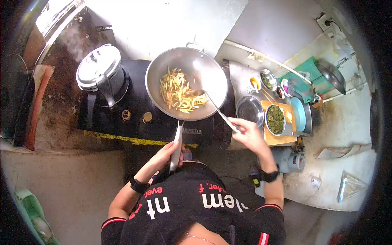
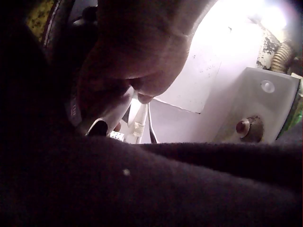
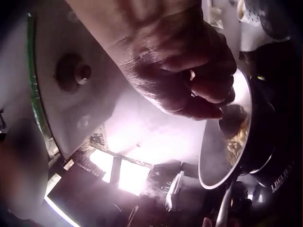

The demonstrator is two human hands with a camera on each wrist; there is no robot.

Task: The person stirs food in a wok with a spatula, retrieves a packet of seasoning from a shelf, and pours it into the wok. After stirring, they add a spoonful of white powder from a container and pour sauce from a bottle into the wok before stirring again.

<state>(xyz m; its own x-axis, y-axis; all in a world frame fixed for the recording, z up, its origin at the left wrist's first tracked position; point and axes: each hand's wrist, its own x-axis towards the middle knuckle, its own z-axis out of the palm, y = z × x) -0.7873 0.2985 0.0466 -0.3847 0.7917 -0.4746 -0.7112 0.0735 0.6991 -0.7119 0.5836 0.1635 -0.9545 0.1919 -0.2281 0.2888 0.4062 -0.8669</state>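
Observation:
A wide metal wok [image 1: 212, 73] sits on the black stove, with pale yellow-green strips of food [image 1: 175, 92] spread in its left and lower part. My left hand [image 1: 168, 152] grips the wok's long handle [image 1: 178, 139], which points toward my body. In my right hand [image 1: 250, 135] is the handle of a metal ladle [image 1: 220, 114]. The rounded ladle head [image 3: 232, 120] rests among the strips in the right wrist view. Curled fingers of the left hand [image 2: 137, 66] wrap the handle in the dim left wrist view.
Left of the wok stands a steaming pressure cooker [image 1: 100, 69]. To the right, a bowl of chopped greens [image 1: 275, 119] sits on a wooden board [image 1: 281, 140], beside a metal basin [image 1: 249, 110] and a blue bowl [image 1: 299, 114]. Below is a gas cylinder [image 1: 290, 159].

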